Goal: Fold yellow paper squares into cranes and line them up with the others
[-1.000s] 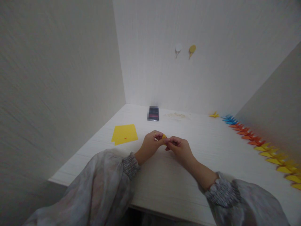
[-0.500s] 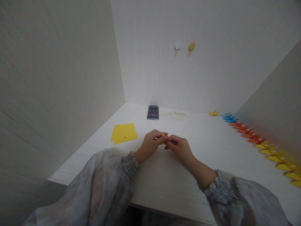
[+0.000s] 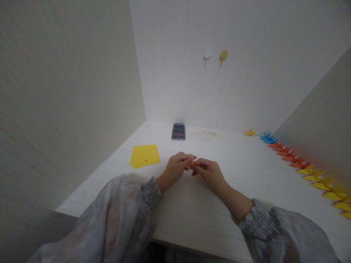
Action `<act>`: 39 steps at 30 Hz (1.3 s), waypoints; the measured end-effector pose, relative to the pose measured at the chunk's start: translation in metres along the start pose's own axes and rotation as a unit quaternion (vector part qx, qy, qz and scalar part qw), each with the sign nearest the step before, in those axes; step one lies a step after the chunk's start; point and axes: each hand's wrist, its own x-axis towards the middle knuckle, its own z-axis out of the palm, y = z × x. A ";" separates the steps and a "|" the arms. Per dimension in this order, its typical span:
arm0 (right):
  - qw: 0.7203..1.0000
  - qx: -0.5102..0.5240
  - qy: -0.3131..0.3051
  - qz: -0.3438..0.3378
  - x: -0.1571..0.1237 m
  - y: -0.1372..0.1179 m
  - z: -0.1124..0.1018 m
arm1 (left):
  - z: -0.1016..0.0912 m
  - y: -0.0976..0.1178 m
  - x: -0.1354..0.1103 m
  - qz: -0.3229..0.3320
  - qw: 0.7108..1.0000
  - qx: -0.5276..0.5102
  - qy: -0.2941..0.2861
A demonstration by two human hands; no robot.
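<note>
Between my two hands is a small piece of folded yellow paper [image 3: 190,166], mostly covered by the fingers. My left hand [image 3: 177,165], with a ring on one finger, is closed on it from the left, thumb and fingers pinching. My right hand [image 3: 208,171] pinches the paper's right side with thumb and forefinger. Both hands are just above the white table [image 3: 192,212], fingertips close together. Left of my left hand lie flat yellow paper sheets [image 3: 145,155], overlapping, with a small orange mark on the top one.
A dark phone-like object [image 3: 178,132], blurred out, is at the back. Folded paper cranes in yellow, orange [image 3: 286,153] and blue [image 3: 268,138] line the right side. Two hooks, one white [image 3: 207,54], one yellow [image 3: 223,55], are on the back wall. Walls enclose left and right.
The fingertips have shifted slightly on the folded yellow paper, and a bit more of it shows between the hands. The other things stay in place.
</note>
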 end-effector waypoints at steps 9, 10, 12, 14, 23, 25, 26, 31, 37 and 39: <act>0.999 0.034 -0.002 0.017 0.000 0.004 0.003 | -0.003 -0.002 0.000 0.002 1.000 -0.004 -0.006; 0.999 0.041 -0.003 0.018 0.000 0.005 0.003 | -0.003 -0.001 0.000 0.003 1.000 0.000 -0.003; 0.998 0.053 -0.013 0.023 0.000 0.005 0.004 | -0.003 0.000 0.000 0.005 1.000 0.007 0.001; 0.997 0.065 -0.031 0.030 0.001 0.004 0.004 | -0.002 0.001 0.000 -0.001 1.000 0.009 0.003; 0.988 0.125 -0.070 0.058 0.000 0.003 0.004 | -0.002 0.003 0.000 -0.015 0.998 0.050 0.029; 0.987 0.132 -0.072 0.062 -0.001 0.001 0.004 | -0.003 0.003 0.000 -0.012 0.997 0.061 0.039; 0.986 0.130 -0.075 0.065 -0.002 0.000 0.004 | -0.003 0.003 0.000 -0.010 0.997 0.064 0.042; 0.984 0.104 -0.098 0.103 -0.002 0.000 0.003 | -0.002 0.002 0.001 -0.005 0.995 0.088 0.042; 0.981 0.099 -0.119 0.118 -0.002 0.002 0.001 | -0.002 0.003 0.001 -0.005 0.995 0.094 0.017; 0.981 0.103 -0.119 0.113 -0.003 0.001 0.001 | -0.001 0.003 0.001 -0.006 0.996 0.083 0.008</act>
